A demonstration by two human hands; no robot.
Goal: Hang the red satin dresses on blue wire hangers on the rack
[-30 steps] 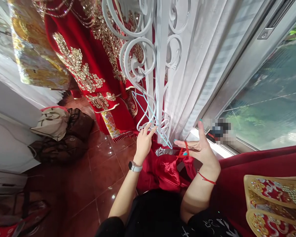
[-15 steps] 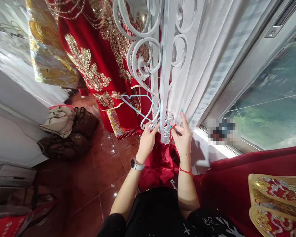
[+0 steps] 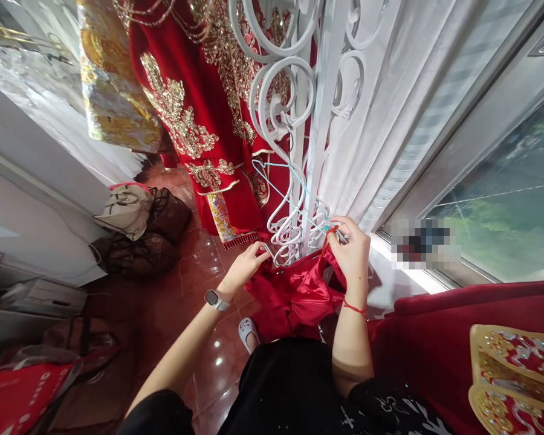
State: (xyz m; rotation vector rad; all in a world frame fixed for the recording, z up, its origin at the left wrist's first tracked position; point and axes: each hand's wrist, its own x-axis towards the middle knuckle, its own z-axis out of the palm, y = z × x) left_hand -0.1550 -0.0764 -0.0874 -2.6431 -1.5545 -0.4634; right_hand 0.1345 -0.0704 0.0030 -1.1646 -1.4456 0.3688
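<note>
A red satin garment (image 3: 299, 296) hangs low in front of me. My right hand (image 3: 352, 251) pinches its thin red strap (image 3: 327, 238) at the near end of a light-blue hanger (image 3: 274, 164). This hanger's hook is on a white scrollwork metal rack (image 3: 320, 115), and its far end points left. My left hand (image 3: 247, 269), with a watch on the wrist, is at the garment's upper left edge. Its fingers are closed together there, apart from the hanger; the fabric in them is partly hidden.
Red gowns with gold sequins (image 3: 181, 115) hang behind the rack at left. Brown bags (image 3: 167, 220) sit on the red tiled floor. White curtains (image 3: 376, 109) and a glass door (image 3: 503, 193) stand at right. Dark red cloth (image 3: 417, 338) with beaded pieces (image 3: 517, 362) lies nearby.
My left hand has moved from beside the hanger down and left to the garment's edge. My right hand stays at the hanger's near end, its raised index finger now bent in. The view has shifted.
</note>
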